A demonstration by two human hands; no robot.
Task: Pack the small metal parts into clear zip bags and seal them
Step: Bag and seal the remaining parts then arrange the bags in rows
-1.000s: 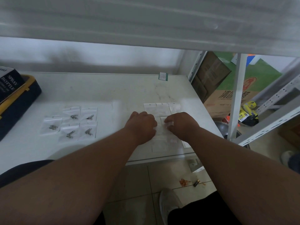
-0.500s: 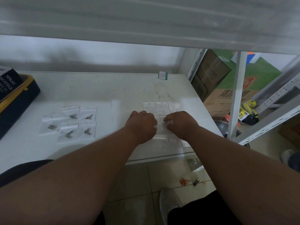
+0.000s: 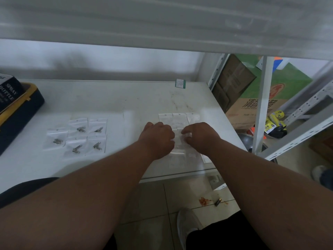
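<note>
- Hovering low over the near right part of the white surface (image 3: 111, 98), both hands are down on a spread of empty clear zip bags (image 3: 178, 118).
- Left hand (image 3: 157, 139): fingers curled under, knuckles up, its grip closed down at the left edge of one clear bag (image 3: 180, 141); the fingertips are hidden, so whether they truly pinch the plastic cannot be told.
- Right hand (image 3: 201, 137): fingers bent, its grip pinched on the right side of that same bag, with the pale plastic showing just at the fingertips.
- That bag lies flat between the two hands, on top of the other empties; whether a metal part sits inside it is too faint to say.
- More empty bags lie in a row just beyond the hands, and a couple more peek out on the near side, under the wrists.
- Over to the left, well apart from the hands, five filled zip bags (image 3: 77, 136) lie in two rough rows, each with a small dark metal part (image 3: 81, 129) showing inside.
- Far left edge: a dark blue and yellow case (image 3: 21, 112) with a box marked "SPRAY BOTTLE" (image 3: 9, 92) resting on it.
- Far side of the surface, a small green-and-white label (image 3: 180, 83) lies near the back edge.
- Right of the surface stands a white shelf upright (image 3: 261, 105), with cardboard boxes (image 3: 252, 109) behind it on the floor.
- Down below, a grey shoe (image 3: 187, 226) on the tiled floor.
</note>
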